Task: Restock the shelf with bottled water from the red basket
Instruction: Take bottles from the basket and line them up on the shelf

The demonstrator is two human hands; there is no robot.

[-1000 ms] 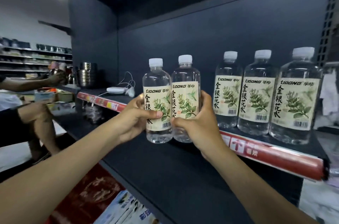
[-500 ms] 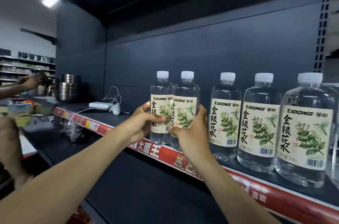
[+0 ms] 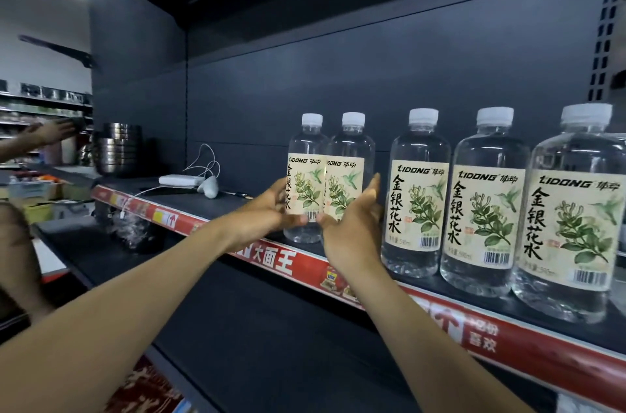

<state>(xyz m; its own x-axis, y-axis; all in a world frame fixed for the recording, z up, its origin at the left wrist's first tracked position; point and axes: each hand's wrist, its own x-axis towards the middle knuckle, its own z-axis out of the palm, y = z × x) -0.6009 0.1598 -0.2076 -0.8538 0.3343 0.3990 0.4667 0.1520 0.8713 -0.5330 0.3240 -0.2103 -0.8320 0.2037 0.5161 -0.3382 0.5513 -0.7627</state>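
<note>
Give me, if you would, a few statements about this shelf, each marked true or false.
1. The leftmost bottle has a white cap. True.
2. The left hand rests on the power bank. False: it touches the leftmost bottle; the power bank lies farther left, apart.
3. The shelf's front strip is red. True.
4. The steel bowls stand right of the bottles. False: they are stacked far to the left.
5. The right hand grips a cap. False: it lies against the second bottle, at its label.
</note>
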